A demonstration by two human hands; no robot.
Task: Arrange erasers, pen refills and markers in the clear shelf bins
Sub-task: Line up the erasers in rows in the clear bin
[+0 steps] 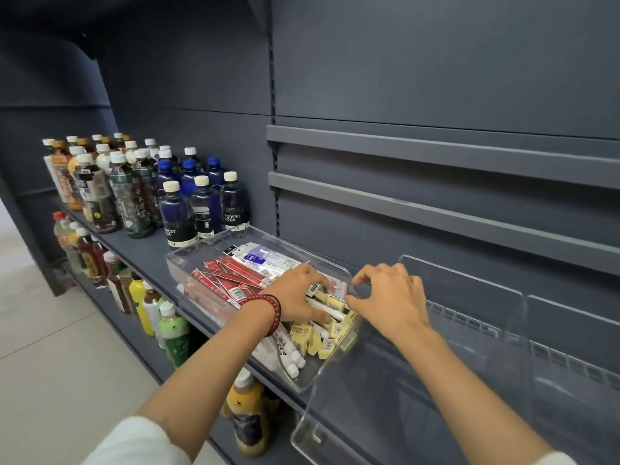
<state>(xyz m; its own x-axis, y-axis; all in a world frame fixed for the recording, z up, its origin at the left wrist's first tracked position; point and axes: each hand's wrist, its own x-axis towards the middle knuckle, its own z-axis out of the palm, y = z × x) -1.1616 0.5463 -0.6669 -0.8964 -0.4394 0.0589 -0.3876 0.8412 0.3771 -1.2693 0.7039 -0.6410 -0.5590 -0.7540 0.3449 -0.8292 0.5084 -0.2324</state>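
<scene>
My left hand (pixel 295 293), the one with the red bead bracelet (pixel 270 308), is down inside the clear bin (pixel 214 245). Its fingers are bent over the yellow erasers (pixel 317 342) and white markers (pixel 290 352) beneath the palm. I cannot tell whether they hold one or only rest on the heap. My right hand (pixel 389 297) is just beside it, with thumb and forefinger curled at the bin's near-side wall. It looks like a pinch on that clear edge, steadying the bin.

I judge the step in hand to be picking one kind of item out of the mix. To do it well I would keep the right-hand hold firm so the bin does not slide on the shelf (pixel 141 250). With the left I would take a few erasers at a time, lifting rather than raking, because the markers lie crosswise under them and would roll.

The bin holds all three kinds of stock. Red and white pen refill packs (pixel 235 280) are fanned out beyond and to the left of the left hand. Erasers lie under and nearer than its fingers, and markers run along its wrist side. Under my right forearm, the empty clear bin (pixel 402 380) has nothing in it that I can see, so it is the likely destination. Bottled drinks (pixel 174 209) stand well past the left hand.
</scene>
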